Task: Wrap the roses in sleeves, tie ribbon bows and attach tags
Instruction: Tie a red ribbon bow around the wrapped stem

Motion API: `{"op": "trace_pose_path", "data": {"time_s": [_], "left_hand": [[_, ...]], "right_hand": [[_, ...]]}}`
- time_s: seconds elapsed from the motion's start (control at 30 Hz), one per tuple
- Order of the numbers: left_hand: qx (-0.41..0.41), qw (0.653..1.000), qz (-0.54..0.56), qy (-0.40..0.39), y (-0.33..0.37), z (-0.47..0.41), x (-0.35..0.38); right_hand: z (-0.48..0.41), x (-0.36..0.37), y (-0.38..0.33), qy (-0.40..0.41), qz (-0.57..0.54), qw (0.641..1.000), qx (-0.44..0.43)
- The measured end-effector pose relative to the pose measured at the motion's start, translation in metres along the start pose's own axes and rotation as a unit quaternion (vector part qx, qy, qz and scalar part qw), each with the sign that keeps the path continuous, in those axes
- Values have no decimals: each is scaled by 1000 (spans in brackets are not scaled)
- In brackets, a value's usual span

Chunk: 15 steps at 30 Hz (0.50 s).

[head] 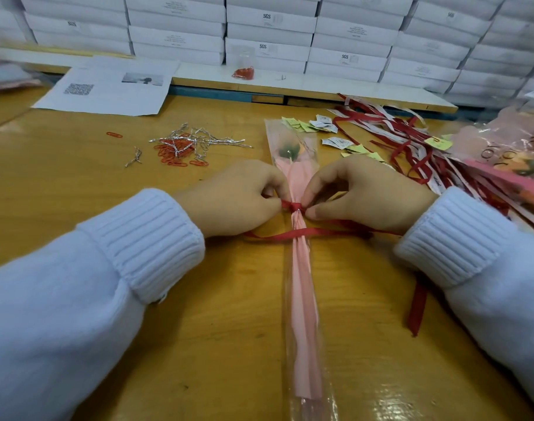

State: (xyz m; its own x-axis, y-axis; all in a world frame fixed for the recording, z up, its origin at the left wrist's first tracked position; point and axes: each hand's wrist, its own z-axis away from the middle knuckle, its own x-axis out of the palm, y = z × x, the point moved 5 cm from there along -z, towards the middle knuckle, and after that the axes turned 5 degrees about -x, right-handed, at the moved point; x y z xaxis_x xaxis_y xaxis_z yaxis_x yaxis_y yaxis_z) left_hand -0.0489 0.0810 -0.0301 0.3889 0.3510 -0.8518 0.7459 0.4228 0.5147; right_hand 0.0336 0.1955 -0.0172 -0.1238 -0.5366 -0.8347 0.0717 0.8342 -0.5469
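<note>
sleeve: long narrow cone, clear glossy plastic over pink paper liner, creased; lies flat at scene centre, running 12 to 6 o'clock, wide mouth at 12
rose: inside the sleeve's wide end, green leaves show, bloom blurred
ribbon: thin red satin, knotted tight round the sleeve neck just below the bloom; one tail crosses the sleeve flat toward 9 and 3, another trails to 4 o'clock under the right cuff
left hand: at 9 o'clock of the knot, heel on the surface, fingers curled; grip: thumb and forefinger pinch the ribbon at the knot
right hand: at 3 o'clock of the knot, arched; grip: thumb and forefinger pinch the ribbon on the knot's other side
cuffs: white ribbed knit, folded back
surface: yellow wood grain, varnished, shiny
tags: small paper slips, white and pale yellow, loose heap at 1 o'clock
spare ribbons: red and white strips, tangled, 2 o'clock
paper clips: red, piled at 10 o'clock
wire ties: silver, twisted, touching the clips
printed sheet: white, 11 o'clock
boxes: white flat cartons, stacked wall at 12
</note>
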Motion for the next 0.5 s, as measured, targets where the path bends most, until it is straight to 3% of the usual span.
{"op": "trace_pose_path", "data": {"time_s": [0.5], "left_hand": [[16,1000,12,-11,0,0,1]], "right_hand": [[-1,1,4,-12,45,999,10]]}}
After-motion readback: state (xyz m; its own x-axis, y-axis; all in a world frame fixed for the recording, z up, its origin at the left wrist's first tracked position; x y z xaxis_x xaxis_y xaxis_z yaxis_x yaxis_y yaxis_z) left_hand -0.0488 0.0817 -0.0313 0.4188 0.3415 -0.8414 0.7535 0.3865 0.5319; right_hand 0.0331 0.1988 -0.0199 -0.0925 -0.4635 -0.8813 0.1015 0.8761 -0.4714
